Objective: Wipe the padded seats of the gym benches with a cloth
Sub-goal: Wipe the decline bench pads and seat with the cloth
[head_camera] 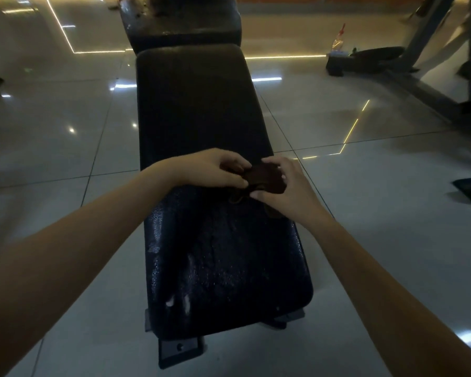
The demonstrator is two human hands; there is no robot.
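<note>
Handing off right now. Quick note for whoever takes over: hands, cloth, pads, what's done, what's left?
Left hand grips the cloth at its left end; right hand pinches its right side.
The cloth lies bunched about mid-length on the near pad.
Done: the pad's near end looks wet and glossy, so it is likely wiped.
Left: the stretch beyond the cloth looks dull and is probably not yet wiped; then the far pad.
A bottle stands on the floor, far right.

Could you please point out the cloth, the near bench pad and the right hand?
cloth (264,178): head view, its bunched middle.
near bench pad (223,254): head view, its glossy top.
right hand (291,191): head view, back of the hand.
</note>
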